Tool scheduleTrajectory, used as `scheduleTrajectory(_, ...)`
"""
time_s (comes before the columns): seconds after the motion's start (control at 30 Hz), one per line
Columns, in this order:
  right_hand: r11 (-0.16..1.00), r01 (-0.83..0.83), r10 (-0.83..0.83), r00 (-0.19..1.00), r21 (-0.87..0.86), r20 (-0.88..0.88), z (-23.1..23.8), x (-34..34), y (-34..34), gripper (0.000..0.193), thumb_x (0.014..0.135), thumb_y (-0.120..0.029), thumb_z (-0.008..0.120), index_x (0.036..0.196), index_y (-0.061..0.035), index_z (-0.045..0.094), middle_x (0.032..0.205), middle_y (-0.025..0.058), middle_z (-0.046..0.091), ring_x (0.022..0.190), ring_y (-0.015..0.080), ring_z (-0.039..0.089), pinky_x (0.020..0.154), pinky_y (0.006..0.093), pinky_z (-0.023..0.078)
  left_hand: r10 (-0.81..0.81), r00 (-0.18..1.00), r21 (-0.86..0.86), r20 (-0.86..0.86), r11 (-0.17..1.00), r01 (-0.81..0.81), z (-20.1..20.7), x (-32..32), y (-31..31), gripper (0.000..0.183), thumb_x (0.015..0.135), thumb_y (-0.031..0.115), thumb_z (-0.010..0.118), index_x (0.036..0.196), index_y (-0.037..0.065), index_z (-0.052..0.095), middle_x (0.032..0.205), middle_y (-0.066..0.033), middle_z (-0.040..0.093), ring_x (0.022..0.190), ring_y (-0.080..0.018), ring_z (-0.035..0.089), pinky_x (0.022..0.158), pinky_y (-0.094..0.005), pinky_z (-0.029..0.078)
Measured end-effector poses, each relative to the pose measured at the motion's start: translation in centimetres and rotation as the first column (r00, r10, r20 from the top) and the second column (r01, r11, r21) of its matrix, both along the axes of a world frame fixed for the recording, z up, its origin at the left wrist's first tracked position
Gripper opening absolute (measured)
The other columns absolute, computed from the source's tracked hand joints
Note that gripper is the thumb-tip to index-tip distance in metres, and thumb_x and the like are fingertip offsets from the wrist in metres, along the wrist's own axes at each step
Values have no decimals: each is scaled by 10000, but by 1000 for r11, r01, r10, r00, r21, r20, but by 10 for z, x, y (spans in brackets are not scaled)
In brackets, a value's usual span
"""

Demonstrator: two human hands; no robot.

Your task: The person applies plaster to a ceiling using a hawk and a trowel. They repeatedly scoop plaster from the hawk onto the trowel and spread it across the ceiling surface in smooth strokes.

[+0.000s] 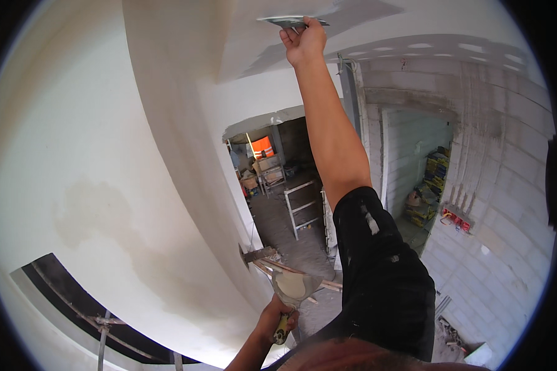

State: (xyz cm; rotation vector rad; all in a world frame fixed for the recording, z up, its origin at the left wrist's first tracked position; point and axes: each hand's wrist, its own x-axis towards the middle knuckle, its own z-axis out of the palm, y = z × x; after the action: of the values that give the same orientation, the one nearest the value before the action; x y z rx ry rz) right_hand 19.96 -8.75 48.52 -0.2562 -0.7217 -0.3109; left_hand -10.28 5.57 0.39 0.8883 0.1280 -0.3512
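Overhead, my right hand [306, 46] is closed on a wide, thin filling blade [277, 21], pressed against the pale ceiling. Damp grey filler [359, 13] is spread on the ceiling around the blade. Low in the view, my left hand [272, 318] grips the yellow-and-black handle of a broad putty knife [281, 332]. Its blade points upward and carries a lump of pale filler [291, 284]. The right arm is stretched full length in a black sleeve with pale smears.
A curved, plastered wall [93, 154] rises at the left, with a dark opening [74, 297] and metal poles below. Beyond a rough doorway stand a white ladder [298, 207] and an orange vest [262, 147]. At the right, a block wall [495, 204] carries red electrical boxes [457, 217].
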Motion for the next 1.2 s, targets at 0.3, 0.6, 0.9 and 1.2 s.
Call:
scheduleTrajectory(0.3,995,97,-96,990,-3,106,-3,-72,-47,339,978,-271,482,1229,-43,479,1167,107,616,1033,279,626,865,413,456,-133,991,-30,29,991,133,-12,-8,2,389,874,56,455,1252,130,397,971,-66,473,589,-151,442,448,-266,368)
scheduleTrajectory(0.6,974,225,-216,953,-19,212,-6,-139,-94,310,983,-219,427,1212,-15,470,1133,130,655,1046,314,670,784,367,458,-233,970,-13,75,972,234,-9,-17,-2,417,871,56,457,1275,138,392,958,-61,467,589,-145,441,435,-264,368)
scheduleTrajectory(0.9,943,332,-326,913,19,246,3,-202,-137,280,984,-231,434,1061,5,564,972,157,706,976,311,722,613,303,523,-341,939,-1,40,940,341,-11,-19,3,475,850,41,448,1311,142,394,1045,-81,503,573,-140,431,426,-261,367)
scheduleTrajectory(1.2,904,427,-406,837,26,368,-6,-289,-160,295,1000,-204,402,1042,52,542,996,232,693,1073,354,684,653,336,542,-398,915,15,71,917,398,-3,-19,2,509,820,51,471,1320,124,403,1057,-86,519,578,-142,442,425,-261,369)
